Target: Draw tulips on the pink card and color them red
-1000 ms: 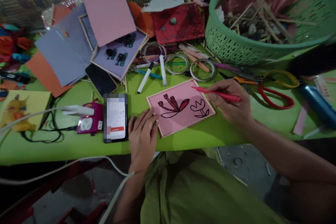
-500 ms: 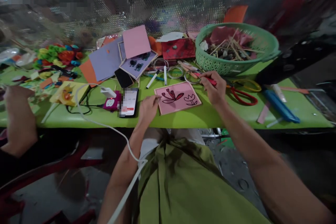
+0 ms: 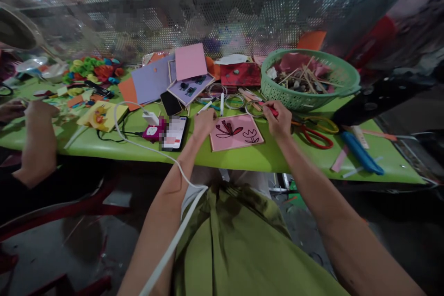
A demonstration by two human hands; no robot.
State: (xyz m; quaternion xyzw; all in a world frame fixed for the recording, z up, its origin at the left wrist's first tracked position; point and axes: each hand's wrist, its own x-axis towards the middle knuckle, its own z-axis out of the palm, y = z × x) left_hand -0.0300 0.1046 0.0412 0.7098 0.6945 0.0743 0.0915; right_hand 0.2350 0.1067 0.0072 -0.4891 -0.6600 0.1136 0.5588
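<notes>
A pink card (image 3: 239, 135) with flowers drawn in black outline, one partly filled in red, lies in a thin frame before me. My left hand (image 3: 204, 124) is at its upper left corner, fingers curled together; what they hold, if anything, is hidden. Just beyond those fingers lies a white marker (image 3: 222, 104), with another at a slant beside it. My right hand (image 3: 280, 119) is closed round a red-handled tool (image 3: 273, 111) at the card's upper right; its kind is unclear. Coils of thin wire (image 3: 235, 101) lie just behind the card.
A green basket (image 3: 277, 95) of sticks and scraps stands back right, near red-handled scissors (image 3: 317, 138) and a blue tool (image 3: 362, 152). Left are a phone (image 3: 176, 136), a purple charger box (image 3: 152, 133) and a white cable (image 3: 173, 159). Another person's arm (image 3: 40, 134) reaches in far left.
My left hand has moved up from the card's left edge to its upper left corner, near the marker. My right hand keeps hold of the red-handled tool. The view has shifted slightly.
</notes>
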